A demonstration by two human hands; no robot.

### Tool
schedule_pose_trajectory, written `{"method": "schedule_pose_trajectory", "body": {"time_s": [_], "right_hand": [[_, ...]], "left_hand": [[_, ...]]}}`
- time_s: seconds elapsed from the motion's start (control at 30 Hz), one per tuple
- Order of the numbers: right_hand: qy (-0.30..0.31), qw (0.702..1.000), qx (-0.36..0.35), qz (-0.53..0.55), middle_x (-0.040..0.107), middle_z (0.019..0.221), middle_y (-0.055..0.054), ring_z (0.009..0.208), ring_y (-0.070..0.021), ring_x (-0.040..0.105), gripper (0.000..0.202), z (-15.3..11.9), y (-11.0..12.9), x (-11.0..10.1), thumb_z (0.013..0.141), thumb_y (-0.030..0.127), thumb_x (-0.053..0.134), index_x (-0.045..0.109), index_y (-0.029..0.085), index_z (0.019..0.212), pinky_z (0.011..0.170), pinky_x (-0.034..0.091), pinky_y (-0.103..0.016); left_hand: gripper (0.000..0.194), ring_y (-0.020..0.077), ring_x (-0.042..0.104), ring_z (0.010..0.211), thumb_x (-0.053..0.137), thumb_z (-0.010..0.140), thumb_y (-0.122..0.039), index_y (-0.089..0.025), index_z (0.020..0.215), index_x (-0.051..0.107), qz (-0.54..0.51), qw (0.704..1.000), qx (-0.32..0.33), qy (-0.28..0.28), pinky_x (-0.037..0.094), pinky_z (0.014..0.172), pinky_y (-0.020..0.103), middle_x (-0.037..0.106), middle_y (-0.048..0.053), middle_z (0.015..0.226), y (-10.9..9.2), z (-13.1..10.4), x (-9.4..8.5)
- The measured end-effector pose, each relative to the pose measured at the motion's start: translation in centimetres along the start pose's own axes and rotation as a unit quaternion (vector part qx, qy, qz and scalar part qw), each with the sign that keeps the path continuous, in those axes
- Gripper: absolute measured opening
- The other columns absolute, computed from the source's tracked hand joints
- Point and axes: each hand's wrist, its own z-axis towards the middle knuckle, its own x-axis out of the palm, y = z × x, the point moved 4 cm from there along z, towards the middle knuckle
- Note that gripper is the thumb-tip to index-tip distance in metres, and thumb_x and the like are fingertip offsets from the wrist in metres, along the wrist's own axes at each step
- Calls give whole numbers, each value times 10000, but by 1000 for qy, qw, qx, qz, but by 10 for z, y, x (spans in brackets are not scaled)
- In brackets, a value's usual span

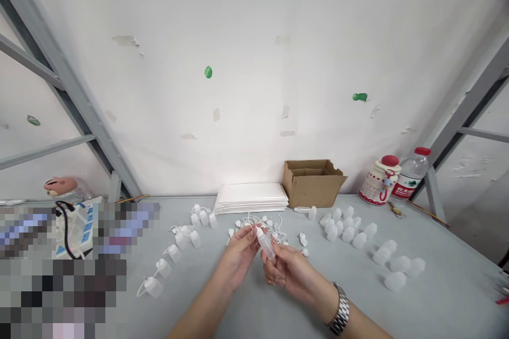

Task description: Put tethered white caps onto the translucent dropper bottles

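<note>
The left hand (pixel 240 258) pinches near the white tip of a small translucent bottle (pixel 268 248), while the right hand (pixel 293 271) grips its body, holding it tilted above the tabletop (pixel 358 278). Looped-cap bottles (pixel 174 253) sit left; other translucent bottles (pixel 348 234) lie right.

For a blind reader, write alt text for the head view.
A person's right hand holds a small translucent bottle, the left hand at its white tip, above a gray table. Bottles with looped straps are grouped at left, translucent bottles at right, and white caps lie between. Behind are a white stack and an open cardboard box.
</note>
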Motion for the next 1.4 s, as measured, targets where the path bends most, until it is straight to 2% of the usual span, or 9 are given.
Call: {"method": "schedule_pose_trajectory", "body": {"time_s": [0.13, 0.23, 0.4, 0.57, 0.7, 0.93, 1.07, 1.27, 1.4], "right_hand": [[-34, 999, -25, -6, 437, 422, 53, 404, -78, 299, 387, 2, -2, 0, 725, 542, 590, 609, 158, 687, 522, 300, -258], [-63, 997, -43, -3, 418, 419, 58, 415, -81, 294, 406, 3, -2, 0, 707, 564, 599, 608, 159, 685, 521, 295, -256], [-65, 997, -30, 2, 395, 418, 64, 410, -82, 280, 437, 2, -2, 1, 701, 608, 572, 596, 172, 685, 525, 306, -262], [-45, 999, -26, 6, 392, 406, 64, 393, -78, 278, 435, 2, -4, -1, 742, 592, 536, 588, 167, 664, 517, 311, -260], [-40, 999, -32, 7, 439, 418, 48, 388, -75, 311, 427, 3, -5, 0, 749, 571, 544, 608, 155, 679, 496, 296, -248], [-98, 992, -60, -46, 626, 658, -3, 426, -65, 424, 325, 4, 2, -6, 710, 480, 650, 597, 167, 778, 465, 267, -220], [-128, 984, -70, -101, 659, 665, 2, 423, -63, 438, 322, 4, 2, -9, 648, 404, 732, 573, 165, 795, 450, 257, -207], [-76, 995, -42, -43, 628, 536, -25, 367, -64, 425, 415, 4, -5, -6, 748, 552, 561, 577, 138, 736, 417, 265, -207], [-106, 990, -52, -74, 617, 595, -4, 395, -71, 458, 435, 7, -4, -11, 696, 576, 609, 587, 153, 796, 429, 306, -213]], "left_hand": [[253, 152, 607, 801, 832, 465, -286, -166, 632, 684, 7, 996, 37, -86, 402, 854, 281, 696, 18, 731, -2, 2, -9], [229, 156, 608, 788, 819, 488, -288, -161, 629, 691, 28, 993, 59, -101, 399, 868, 299, 690, 15, 705, -4, 0, -9], [227, 174, 605, 837, 813, 497, -308, -169, 630, 693, 33, 992, 67, -99, 387, 893, 317, 689, 24, 739, -5, -2, -7], [306, 184, 585, 864, 766, 572, -379, -171, 791, 717, 64, 997, 35, -40, 388, 850, 319, 685, 52, 828, -7, 1, -4], [223, 189, 587, 816, 764, 585, -338, -151, 687, 698, 106, 994, 35, -6, 390, 823, 320, 679, 51, 774, -12, -1, 3], [221, 233, 603, 893, 739, 611, -342, -161, 670, 627, 149, 984, 81, -51, 379, 860, 357, 712, 77, 830, -15, -4, 3], [225, 251, 595, 935, 745, 593, -345, -165, 631, 616, 154, 985, 59, -47, 363, 888, 371, 717, 82, 832, -15, -2, 2], [209, 259, 600, 934, 757, 568, -318, -157, 585, 625, 154, 988, 28, -14, 352, 906, 372, 721, 87, 806, -19, -4, 6], [191, 257, 602, 935, 743, 596, -311, -148, 639, 654, 175, 982, 52, -41, 361, 897, 366, 721, 94, 854, -21, -4, 1]]}}
